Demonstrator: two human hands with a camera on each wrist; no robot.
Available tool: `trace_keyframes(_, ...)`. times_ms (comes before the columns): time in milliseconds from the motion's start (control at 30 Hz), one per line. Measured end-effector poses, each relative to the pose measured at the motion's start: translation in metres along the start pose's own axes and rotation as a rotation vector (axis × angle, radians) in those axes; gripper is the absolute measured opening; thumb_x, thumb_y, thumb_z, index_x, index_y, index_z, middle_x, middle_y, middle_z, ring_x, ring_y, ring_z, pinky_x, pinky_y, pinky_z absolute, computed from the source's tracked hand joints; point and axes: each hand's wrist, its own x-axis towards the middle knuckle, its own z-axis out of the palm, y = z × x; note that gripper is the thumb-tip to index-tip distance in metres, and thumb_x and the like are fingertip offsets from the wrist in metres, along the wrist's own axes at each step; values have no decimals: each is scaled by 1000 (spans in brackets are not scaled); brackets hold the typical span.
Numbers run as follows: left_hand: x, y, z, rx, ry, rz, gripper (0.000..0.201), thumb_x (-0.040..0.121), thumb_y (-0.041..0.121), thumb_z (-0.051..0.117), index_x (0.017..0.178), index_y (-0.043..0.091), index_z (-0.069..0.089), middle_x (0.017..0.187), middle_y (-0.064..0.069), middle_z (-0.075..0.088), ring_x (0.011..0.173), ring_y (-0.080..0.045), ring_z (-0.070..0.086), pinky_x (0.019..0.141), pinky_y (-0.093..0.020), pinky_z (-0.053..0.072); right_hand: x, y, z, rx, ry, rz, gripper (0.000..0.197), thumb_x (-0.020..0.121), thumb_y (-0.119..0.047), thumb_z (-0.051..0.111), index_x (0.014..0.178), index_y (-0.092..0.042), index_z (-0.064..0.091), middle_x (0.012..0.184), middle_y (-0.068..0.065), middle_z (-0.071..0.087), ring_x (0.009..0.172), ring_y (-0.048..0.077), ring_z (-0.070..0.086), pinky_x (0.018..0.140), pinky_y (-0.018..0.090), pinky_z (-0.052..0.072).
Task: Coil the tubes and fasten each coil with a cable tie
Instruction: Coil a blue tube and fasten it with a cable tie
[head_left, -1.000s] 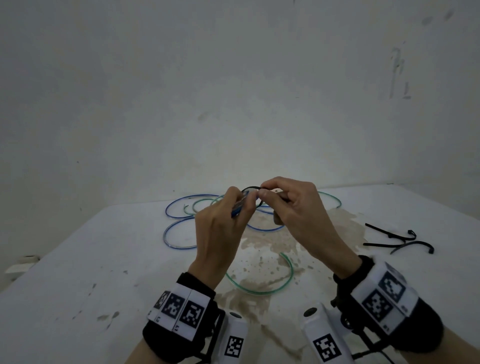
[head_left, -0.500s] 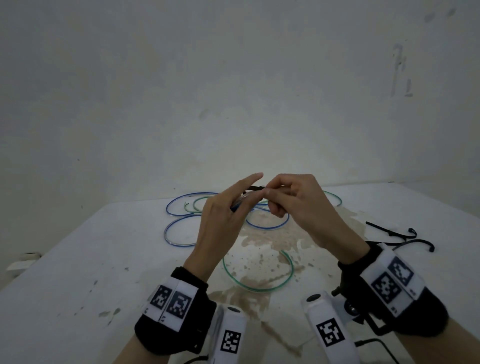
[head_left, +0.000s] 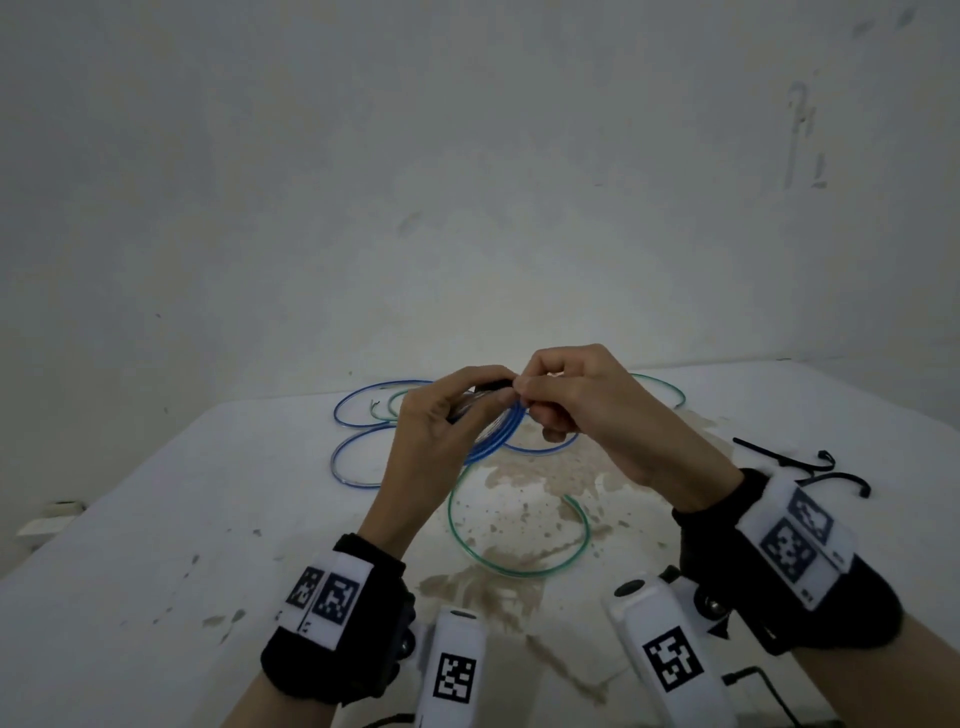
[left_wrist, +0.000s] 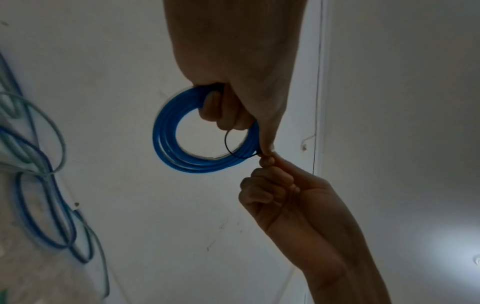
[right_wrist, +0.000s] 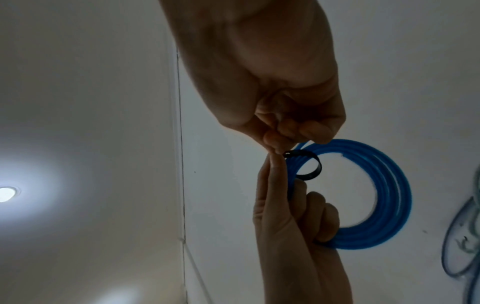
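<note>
Both hands were raised above the desk (head_left: 156, 519), fingertips meeting at mid-height. The left hand (head_left: 441, 421) gripped a blue tube coil (left_wrist: 182, 152) of several turns, its lower fingers curled through the ring and its thumb and forefinger extended toward the right hand (head_left: 587, 410). A black cable tie (right_wrist: 310, 166) formed a loose loop around the bundled turns just beside the left fingertips; its loop stood clearly wider than the bundle it encircled. The right hand was closed in a pinch, thumb against forefinger, at the point where the tie left the coil, with the remaining fingers folded into the palm; the tie's free tail was hidden inside this pinch. In the head view the coil hung below and between the two hands, largely covered by the left one. On the desk beyond the left hand lay loose blue tubes (head_left: 358, 457) mixed with a pale green one, uncoiled and overlapping. Directly below the hands, nearer the person, an open green tube (head_left: 519, 566) curved across a brown stain (head_left: 535, 478) on the desk surface. Well apart to the outside of the right wrist lay spare black cable ties (head_left: 810, 462), resting flat on the desk. Marker-printed bands wrapped both wrists.
</note>
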Motion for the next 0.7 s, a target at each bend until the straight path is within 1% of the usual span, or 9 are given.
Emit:
trace_keyframes(100,3,2,-3,-49,33,-34,11,85,13,61,90,18,68,76,8,71,58,-7,59,55,-12,41,0,-5,1,4,24,-21,25,89,-3,48,64,-2,53,45,-1,37,45,10,30,49,23,31)
trace_keyframes(200,5,-3,-13,-107,117,-117,11,85,14,60,91,15,69,66,5,68,40,-7,32,41,-16,27,0,-7,-2,73,55,-32,31,88,-1,45,57,-7,45,48,0,33,47,13,27,52,27,31)
trace_keyframes(367,9,-4,-17,-208,144,-265,12,87,11,57,92,9,68,48,6,54,38,-8,19,39,-18,19,-3,-2,-3,301,23,-8,28,88,0,45,61,-7,43,52,2,31,50,14,27,50,26,33)
trace_keyframes(400,9,-5,-17,-215,134,-303,13,88,11,57,93,7,68,43,8,46,38,-8,18,39,-18,19,-3,0,-4,241,26,-16,29,88,-1,46,60,-5,45,51,3,34,49,14,30,50,25,35)
trace_keyframes(467,11,-9,-18,-221,107,-393,15,89,12,56,95,4,68,40,8,31,37,-8,16,38,-16,18,1,4,-8,-155,29,-67,30,89,-7,51,60,-1,53,50,6,47,47,14,39,51,25,38)
trace_keyframes(533,13,-13,-18,-199,73,-473,17,90,14,56,94,4,69,42,7,26,36,-8,15,38,-16,17,5,8,-7,-675,-6,-111,25,91,-17,50,75,-1,61,59,3,58,55,17,51,56,30,40)
trace_keyframes(600,14,-13,-15,-137,35,-520,19,90,16,57,95,2,69,41,8,26,35,-8,16,37,-18,16,6,11,0,-1068,-10,-184,17,91,-17,43,91,-8,57,69,-1,55,67,22,51,61,30,30)
trace_keyframes(667,14,-12,-9,-42,19,-513,20,91,18,57,93,2,67,35,10,32,32,-7,18,36,-18,18,6,8,11,-1146,-24,-207,8,90,-9,38,88,-8,46,72,2,49,72,26,47,56,27,22)
trace_keyframes(700,15,-13,-7,25,19,-495,20,91,20,57,91,3,65,33,10,36,31,-6,21,35,-19,19,7,7,14,-1103,-27,-177,6,89,-6,38,85,-7,43,73,3,47,73,28,46,55,28,24)
